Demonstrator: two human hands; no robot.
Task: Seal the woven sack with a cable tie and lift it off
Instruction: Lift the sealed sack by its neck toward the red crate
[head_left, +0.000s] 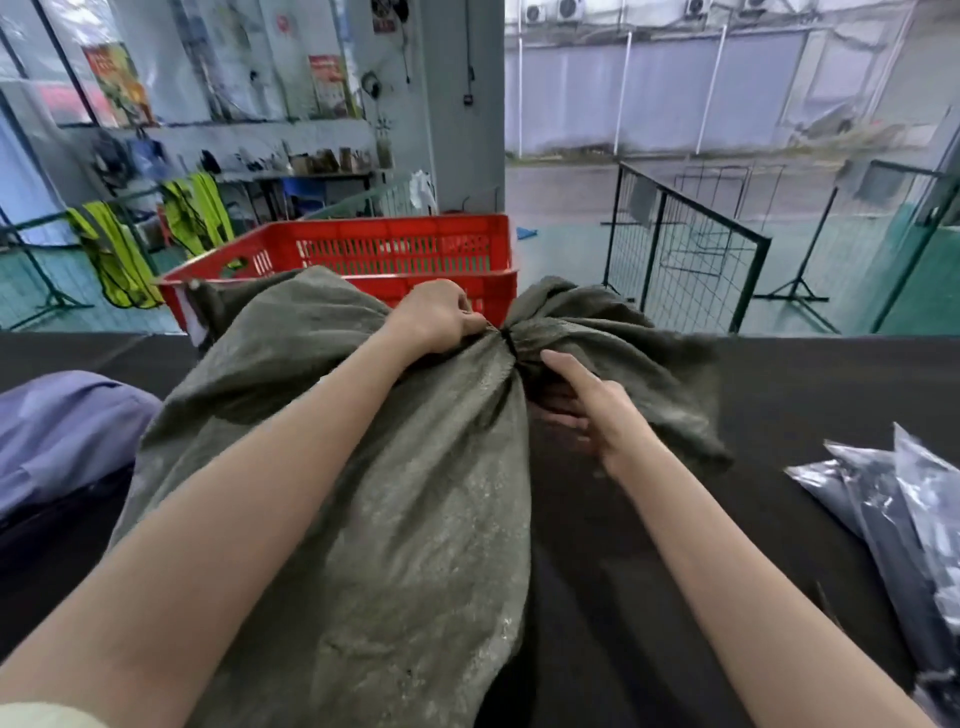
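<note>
Woven sack lies on dark table, neck far, near red crate. Our left hand clamped on gathered neck. Right hand just beside, index out, others curled; tie not discernible. We judge: keep neck bunched tight, cinch close to fist.

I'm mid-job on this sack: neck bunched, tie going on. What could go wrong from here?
1. Only the left hand clamps the gathered neck of the grey-green woven sack; if it slackens, the bunch may spread before the thin dark cable tie is tight.
2. The right hand sits under the flared mouth by the tie with a finger extended, so it could get pinched.
3. The red slatted plastic crate stands just behind, so lifting could snag the sack on it.
</note>
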